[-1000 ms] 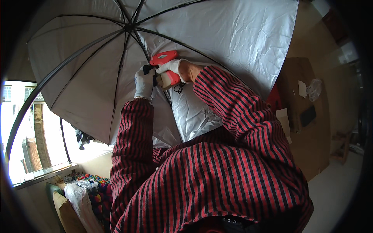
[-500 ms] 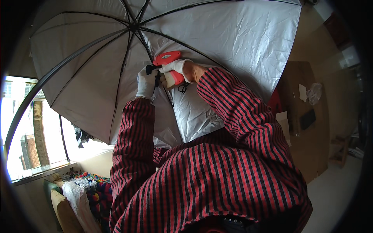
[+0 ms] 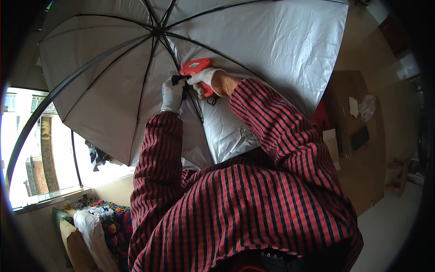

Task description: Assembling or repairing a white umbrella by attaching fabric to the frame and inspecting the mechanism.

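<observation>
Wears a red-and-black striped garment [image 3: 253, 199]. Stretches both forearms up and forward, with elbows bent and wrists close together. Wraps right hand [image 3: 206, 80], pale-gloved, around the handle of a red tool [image 3: 203, 62], with fingers curled firmly in. On the tool's upper side: a pale label [image 3: 194, 65], lettering too small to read. Below: a dark cord loop [image 3: 211, 102]. Holds left hand [image 3: 171, 96], white-gloved, just beside the tool's nose, with wrist low and fingers uppermost. Cannot tell whether pinching anything there, with a dark patch across the fingertips. Behind both hands: an open umbrella [image 3: 281, 41], silver inside, with black ribs meeting at a hub [image 3: 157, 31] above and left of the tool. Farther right: a brown board [image 3: 362, 177] bearing clear plastic [image 3: 367, 108]. Far left: a bright window [image 3: 63, 154].
</observation>
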A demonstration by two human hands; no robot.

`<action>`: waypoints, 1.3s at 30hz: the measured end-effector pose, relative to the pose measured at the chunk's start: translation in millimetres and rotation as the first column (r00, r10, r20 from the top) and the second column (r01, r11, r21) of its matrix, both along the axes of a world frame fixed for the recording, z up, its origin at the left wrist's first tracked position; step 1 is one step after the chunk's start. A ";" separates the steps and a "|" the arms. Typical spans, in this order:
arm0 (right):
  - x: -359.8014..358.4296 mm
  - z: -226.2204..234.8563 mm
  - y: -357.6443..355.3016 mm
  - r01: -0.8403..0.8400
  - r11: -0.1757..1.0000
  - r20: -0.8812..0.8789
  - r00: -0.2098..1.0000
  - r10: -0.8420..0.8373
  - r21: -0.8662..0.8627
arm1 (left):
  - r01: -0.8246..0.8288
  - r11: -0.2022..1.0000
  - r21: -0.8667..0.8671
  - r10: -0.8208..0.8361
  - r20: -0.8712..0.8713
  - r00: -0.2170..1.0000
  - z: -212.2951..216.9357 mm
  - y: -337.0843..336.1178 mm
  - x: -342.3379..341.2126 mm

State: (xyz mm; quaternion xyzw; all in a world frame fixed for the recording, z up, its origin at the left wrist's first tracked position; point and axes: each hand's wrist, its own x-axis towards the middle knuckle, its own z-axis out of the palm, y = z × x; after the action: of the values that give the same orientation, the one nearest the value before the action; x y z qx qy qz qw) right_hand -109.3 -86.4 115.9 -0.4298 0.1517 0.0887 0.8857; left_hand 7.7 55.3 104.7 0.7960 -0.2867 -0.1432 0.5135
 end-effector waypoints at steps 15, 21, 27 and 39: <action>-73.3 -88.7 77.3 0.182 0.983 -0.336 0.926 -0.172 -0.001 | -0.155 0.985 0.076 0.167 -0.200 0.965 2.8 7.5 -26.9; -28.8 -188.4 139.8 0.082 0.977 -0.269 0.963 -0.028 0.195 | -0.039 0.905 0.424 0.051 -0.018 0.999 -18.2 39.7 -53.3; -47.5 -168.8 146.9 -0.060 0.935 -0.194 0.972 0.134 0.349 | -0.051 0.821 0.569 -0.024 0.123 0.992 -44.3 48.2 -35.5; -61.7 -173.6 138.7 0.042 0.965 -0.178 0.984 0.005 0.259 | 0.128 0.817 0.562 -0.040 -0.167 0.985 -25.9 16.9 -27.5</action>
State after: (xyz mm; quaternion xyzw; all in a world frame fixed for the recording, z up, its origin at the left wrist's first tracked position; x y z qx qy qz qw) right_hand -170.9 52.3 -57.7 -0.2982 0.2210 0.1375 0.9183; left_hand -19.8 72.2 78.9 0.8868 -0.2269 -0.3034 0.2647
